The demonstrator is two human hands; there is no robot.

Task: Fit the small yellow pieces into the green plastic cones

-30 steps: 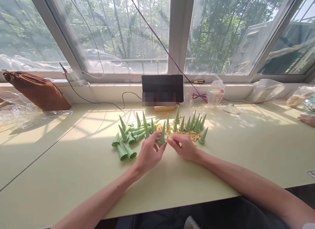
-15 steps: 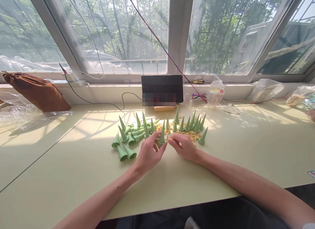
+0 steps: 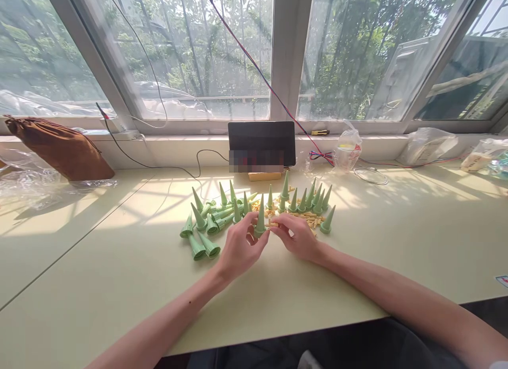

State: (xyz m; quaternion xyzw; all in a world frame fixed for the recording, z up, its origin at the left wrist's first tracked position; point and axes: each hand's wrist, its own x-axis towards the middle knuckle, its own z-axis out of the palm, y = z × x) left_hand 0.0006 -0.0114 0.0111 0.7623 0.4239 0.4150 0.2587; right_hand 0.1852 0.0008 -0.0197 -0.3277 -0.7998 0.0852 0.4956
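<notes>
Green cone (image 3: 261,215) upright in the left hand (image 3: 241,243)

Its fingers curl round the base. Close beside it, the right hand (image 3: 297,236) pinches a yellow piece (image 3: 273,224). Loose yellow pieces (image 3: 314,219) lie beyond the right hand, more green cones (image 3: 196,247) left of the left.

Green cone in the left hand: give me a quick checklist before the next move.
1. Cone upright in the left hand: ok.
2. Right hand pinching a peg beside the cone's base: ok.
3. Peg seated in the cone: cannot tell, fingers cover the spot.
4. Loose pegs near the right hand: ok.
5. Other cones all standing: not ok, several lie on their sides, left of the left hand.
</notes>
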